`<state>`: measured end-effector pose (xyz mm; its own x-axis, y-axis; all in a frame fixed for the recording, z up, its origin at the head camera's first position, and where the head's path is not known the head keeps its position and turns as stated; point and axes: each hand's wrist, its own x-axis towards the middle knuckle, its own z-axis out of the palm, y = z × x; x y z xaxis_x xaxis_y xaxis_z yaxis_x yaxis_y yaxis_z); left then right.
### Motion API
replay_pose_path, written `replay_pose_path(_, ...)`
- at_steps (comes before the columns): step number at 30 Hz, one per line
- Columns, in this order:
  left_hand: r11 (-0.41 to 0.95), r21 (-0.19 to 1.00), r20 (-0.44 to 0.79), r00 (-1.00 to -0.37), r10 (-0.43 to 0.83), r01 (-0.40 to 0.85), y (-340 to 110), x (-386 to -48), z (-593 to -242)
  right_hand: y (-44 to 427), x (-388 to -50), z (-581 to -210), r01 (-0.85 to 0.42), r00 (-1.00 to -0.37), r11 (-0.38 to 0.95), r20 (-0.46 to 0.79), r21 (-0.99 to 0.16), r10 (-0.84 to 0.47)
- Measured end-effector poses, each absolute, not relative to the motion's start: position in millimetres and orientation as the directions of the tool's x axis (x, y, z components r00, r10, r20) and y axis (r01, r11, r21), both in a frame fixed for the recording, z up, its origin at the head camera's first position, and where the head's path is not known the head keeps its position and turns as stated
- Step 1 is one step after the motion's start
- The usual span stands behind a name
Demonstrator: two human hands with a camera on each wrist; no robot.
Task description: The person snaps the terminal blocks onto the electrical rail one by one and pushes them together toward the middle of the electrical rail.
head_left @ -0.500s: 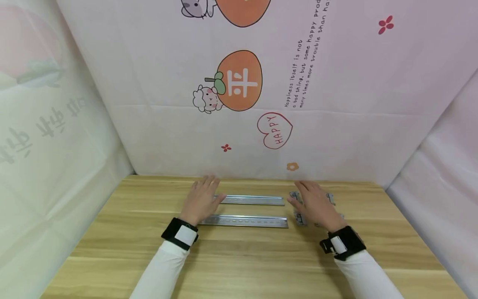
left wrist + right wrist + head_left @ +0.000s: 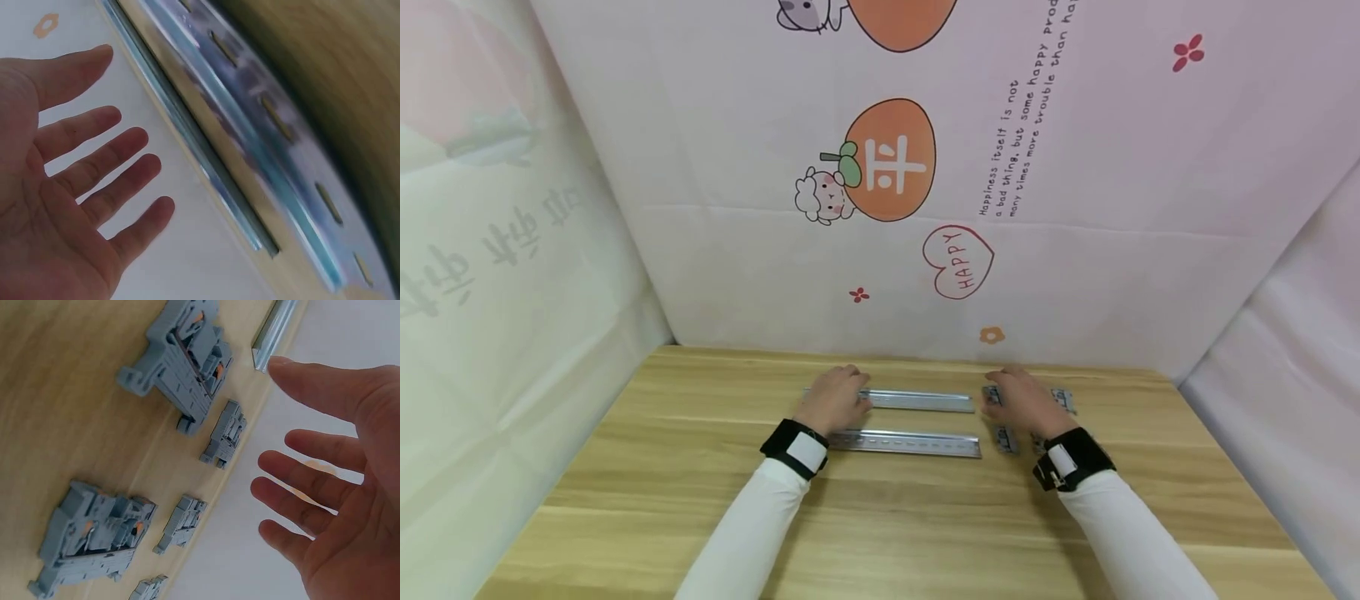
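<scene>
Two slotted metal DIN rails lie side by side on the wooden table: a far rail (image 2: pixel 925 402) and a near rail (image 2: pixel 917 443). My left hand (image 2: pixel 835 402) hovers over their left ends, holding nothing; the left wrist view shows its fingers (image 2: pixel 119 153) spread apart from both rails. To the right of the rails are several grey terminal blocks (image 2: pixel 1006 439) with small orange spots, partly covered in the head view by my right hand (image 2: pixel 1028 404). In the right wrist view that hand is empty, its fingers loosely extended beside the blocks (image 2: pixel 187 369).
A pale printed cloth (image 2: pixel 760 275) hangs as a wall behind the table's far edge, with more cloth at left and right. Bare wooden tabletop (image 2: pixel 910 533) stretches in front of the rails. Each wrist wears a black strap (image 2: pixel 795 448).
My left hand has moved right along the rails, its fingers now more bent in the head view. The right hand's fingers have drawn in slightly. Rails and blocks lie as before.
</scene>
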<state>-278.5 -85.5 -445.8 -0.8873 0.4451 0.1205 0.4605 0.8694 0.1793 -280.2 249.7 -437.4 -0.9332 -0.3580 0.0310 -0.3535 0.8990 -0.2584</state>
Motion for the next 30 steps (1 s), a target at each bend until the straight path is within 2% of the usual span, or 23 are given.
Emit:
replay_pose_path(20,0.896,0.197,0.001,-0.914,0.406,0.398,-70.9,-286.8,-451.3,246.6,-294.9,-441.3,-0.338,-0.925,0.919,-0.107,-0.205,-0.364)
replay_pose_path(30,0.894,0.217,0.001,-0.916,0.402,0.393,-70.4,-289.3,-454.3,248.6,-302.9,-441.8,-0.378,-0.911,0.903,-0.092,-0.205,-0.403)
